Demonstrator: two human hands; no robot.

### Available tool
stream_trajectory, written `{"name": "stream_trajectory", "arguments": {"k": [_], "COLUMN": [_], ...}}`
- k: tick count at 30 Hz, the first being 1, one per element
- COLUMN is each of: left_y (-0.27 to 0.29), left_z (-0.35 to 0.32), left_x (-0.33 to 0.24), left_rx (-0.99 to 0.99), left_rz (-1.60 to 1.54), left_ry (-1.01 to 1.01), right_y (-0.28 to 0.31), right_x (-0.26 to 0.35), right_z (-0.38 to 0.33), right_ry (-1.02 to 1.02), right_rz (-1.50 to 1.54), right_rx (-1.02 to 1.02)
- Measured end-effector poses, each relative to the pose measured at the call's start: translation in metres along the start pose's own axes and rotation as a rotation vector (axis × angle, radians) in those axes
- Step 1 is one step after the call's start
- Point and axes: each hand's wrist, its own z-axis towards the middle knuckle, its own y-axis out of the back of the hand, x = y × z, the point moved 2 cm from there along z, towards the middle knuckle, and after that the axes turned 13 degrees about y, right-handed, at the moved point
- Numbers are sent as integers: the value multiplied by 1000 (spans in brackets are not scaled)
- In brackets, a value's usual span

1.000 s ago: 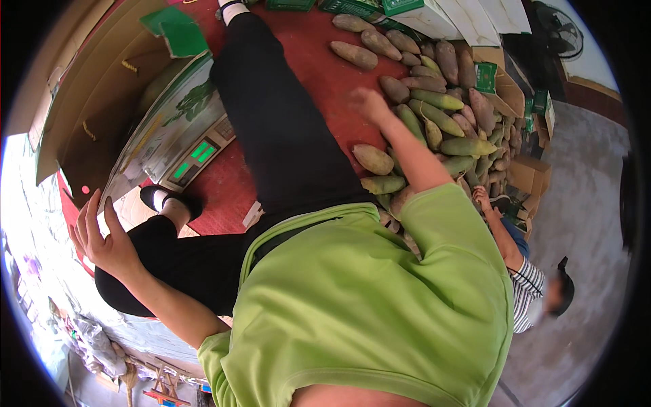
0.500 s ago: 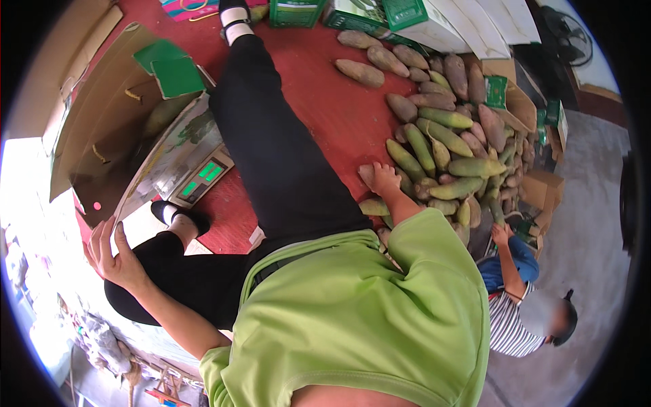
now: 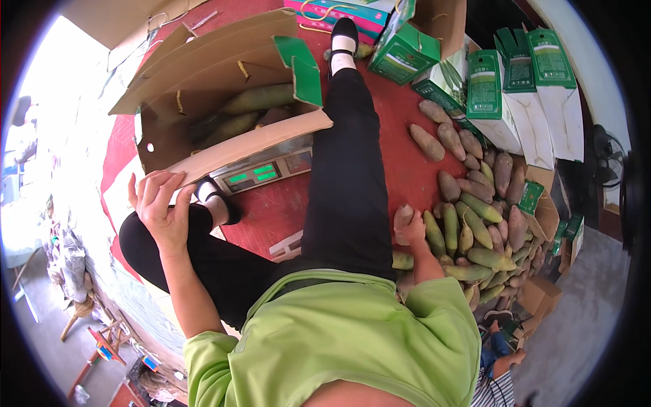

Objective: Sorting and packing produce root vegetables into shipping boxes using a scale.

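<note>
My left hand (image 3: 163, 207) is at the near left corner of an open cardboard carton (image 3: 244, 146), its fingers curled over the edge of the front flap. Several long green radishes (image 3: 254, 100) lie inside the carton, which sits on a digital scale (image 3: 261, 171) with a lit green display. At the left edge of a large radish pile, my right hand (image 3: 415, 234) is wrapped round a pinkish-brown radish (image 3: 402, 218). Beside that hand lie green radishes (image 3: 450, 229) and brownish ones (image 3: 448, 186).
My legs (image 3: 349, 169) stretch over the red floor covering (image 3: 400, 112). Green-and-white cartons (image 3: 485, 85) stand at the far right, and pink and blue boxes (image 3: 352, 20) at the far edge. Another person's hand (image 3: 519, 356) shows at the lower right, below brown cartons (image 3: 539, 302).
My view has swung left, so the carton and the pile sit differently in it. My right hand has lifted the radish slightly. My left hand stays at the carton flap.
</note>
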Motion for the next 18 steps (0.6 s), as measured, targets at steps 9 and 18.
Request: {"name": "stream_trajectory", "arguments": {"k": [9,18], "left_y": [1,4], "left_z": [3,6], "left_x": [1,1], "left_rx": [-28,-35], "left_rz": [-39,-81], "left_ry": [13,-19], "right_y": [188,351], "right_x": [173,383], "right_z": [30,-82], "right_ry": [765,1225], "right_rz": [762,782], "right_rx": [-395,-462]}}
